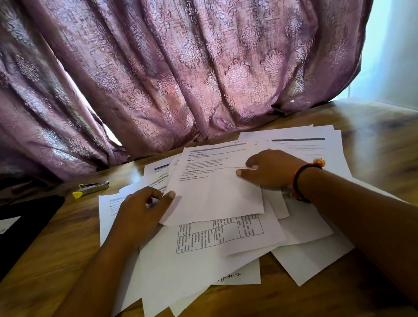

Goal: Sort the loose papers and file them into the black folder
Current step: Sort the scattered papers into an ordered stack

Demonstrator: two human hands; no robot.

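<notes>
Our left hand pinches the top sheet by its left edge, thumb on top. Our right hand rests on it with bent fingers; we cannot tell if it grips. The black folder lies apart, left of the loose papers. We should lift just one sheet, slowly. One low sheet says "No-12"; the print is too blurry to read.

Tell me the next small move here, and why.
Probably lift the top sheet clear of the pile: the left hand and right hand hold its two side edges, and the black folder lies closed at the left.
</notes>
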